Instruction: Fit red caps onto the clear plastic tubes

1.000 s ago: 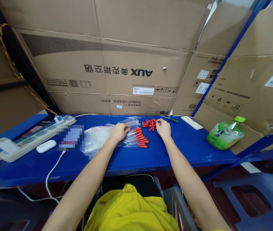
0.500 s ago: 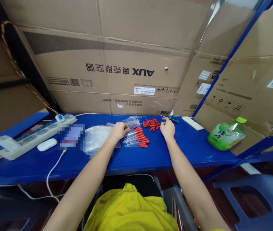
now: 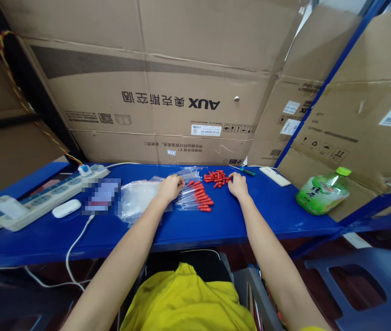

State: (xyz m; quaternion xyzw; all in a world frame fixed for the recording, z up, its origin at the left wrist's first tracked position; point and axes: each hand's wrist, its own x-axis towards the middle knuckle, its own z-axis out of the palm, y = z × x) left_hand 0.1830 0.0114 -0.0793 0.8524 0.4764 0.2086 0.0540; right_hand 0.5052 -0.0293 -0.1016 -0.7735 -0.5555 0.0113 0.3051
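Note:
My left hand (image 3: 171, 187) is closed in a pinch over the clear thin tubes; whatever lies between its fingertips is too small to make out. Beside it, on the right, lies a row of clear tubes with red caps (image 3: 200, 195). More clear tubes (image 3: 191, 174), without red ends, lie behind that hand. My right hand (image 3: 238, 186) rests at the right edge of a loose pile of red caps (image 3: 216, 177). Its fingers are bent inward and touch the pile's edge; what they grip, if anything, is hidden. Clear plastic bags (image 3: 138, 200) lie under and left of my left wrist.
A green-handled screwdriver (image 3: 247, 171) and a white flat device (image 3: 274, 176) lie behind my right hand. A green drink bottle (image 3: 323, 192) stands at the right. To the left are a phone (image 3: 104, 195), a white case (image 3: 66, 208) and a power strip (image 3: 50, 195). Cardboard (image 3: 168, 69) walls the back.
My right hand has moved slightly left and toward me, from beside the screwdriver to the edge of the red cap pile. My left hand stays almost in place.

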